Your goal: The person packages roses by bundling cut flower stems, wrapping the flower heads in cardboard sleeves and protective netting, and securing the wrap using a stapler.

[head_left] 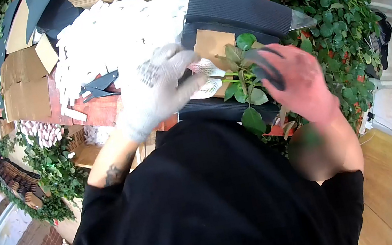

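Observation:
My left hand [162, 81], in a white glove, is at the centre with fingers and thumb apart. Its fingertips are beside flower heads in white netting [205, 67], and no firm grip shows. My right hand [292, 74], in a pinkish-red glove with dark fingers, curves beside the leafy stems [245, 74], fingers apart. The stems and netted heads lie over a brown cardboard piece [215, 43] on dark corrugated sheeting [239, 10]. The flower heads are partly hidden by my left hand.
White paper strips [113, 37] are heaped on the red table [99, 110], with black scissors [100, 86] near the pile. Cardboard [24, 84] lies at the left. Leafy stems [335, 19] crowd the right side, and pink netted flowers [41, 133] stand lower left.

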Demonstrator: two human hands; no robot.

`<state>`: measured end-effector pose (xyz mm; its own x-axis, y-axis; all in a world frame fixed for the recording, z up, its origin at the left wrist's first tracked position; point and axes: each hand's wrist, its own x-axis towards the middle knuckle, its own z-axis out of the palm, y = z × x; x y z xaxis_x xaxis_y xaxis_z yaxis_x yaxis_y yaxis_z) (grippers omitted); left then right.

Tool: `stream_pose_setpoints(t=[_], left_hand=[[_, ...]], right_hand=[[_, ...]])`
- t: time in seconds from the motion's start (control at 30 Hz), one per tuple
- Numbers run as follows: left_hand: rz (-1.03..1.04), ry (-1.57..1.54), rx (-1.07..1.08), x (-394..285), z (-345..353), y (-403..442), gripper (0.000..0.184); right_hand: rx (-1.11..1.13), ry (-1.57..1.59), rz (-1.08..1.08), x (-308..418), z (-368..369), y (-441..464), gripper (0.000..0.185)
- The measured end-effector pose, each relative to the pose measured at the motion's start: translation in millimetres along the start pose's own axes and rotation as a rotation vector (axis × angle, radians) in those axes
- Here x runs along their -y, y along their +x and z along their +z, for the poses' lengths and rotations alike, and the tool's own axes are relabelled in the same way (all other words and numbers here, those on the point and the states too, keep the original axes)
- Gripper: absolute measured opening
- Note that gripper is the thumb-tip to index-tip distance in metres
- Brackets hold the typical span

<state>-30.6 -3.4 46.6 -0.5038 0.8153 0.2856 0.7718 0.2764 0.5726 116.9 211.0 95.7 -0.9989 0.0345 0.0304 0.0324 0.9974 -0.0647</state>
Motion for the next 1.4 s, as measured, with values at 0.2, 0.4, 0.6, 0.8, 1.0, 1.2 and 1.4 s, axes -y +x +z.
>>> stream_pose_setpoints(t=[0.2, 0.4, 0.6, 0.8, 1.0, 1.2, 1.4], left_hand=[[-0.199, -0.093, 0.397, 7.4, 7.8, -26.1, 0.034], [-0.198, -0.244, 0.399, 16.4, 10.4, -19.7, 0.029], [0.152, -0.108, 0.301, 26.1, 25.9, -8.1, 0.031], [0.055, -0.098, 0.371, 20.2, 27.8, -13.7, 0.028], [0.081, -0.029, 0.363, 20.8, 12.0, -15.4, 0.024], [0.139, -0.014, 0.059, 9.7, 8.6, 3.0, 0.027], [0.300, -0.060, 0.281, 32.3, 29.5, 14.9, 0.028]], right_hand=[[0.079, 0.105, -0.232, 4.3, 55.7, 28.4, 0.047], [0.360, 0.179, -0.151, 2.5, 35.2, 39.3, 0.050], [0.180, 0.084, -0.172, -4.4, 30.4, 34.2, 0.043], [0.158, 0.004, -0.214, 7.5, 53.3, 23.1, 0.039], [0.121, -0.066, -0.216, 16.5, 62.9, 7.5, 0.036], [-0.029, -0.084, -0.233, 17.6, 63.9, -5.8, 0.036], [-0.022, -0.088, -0.212, 35.8, 46.4, -16.3, 0.038]])
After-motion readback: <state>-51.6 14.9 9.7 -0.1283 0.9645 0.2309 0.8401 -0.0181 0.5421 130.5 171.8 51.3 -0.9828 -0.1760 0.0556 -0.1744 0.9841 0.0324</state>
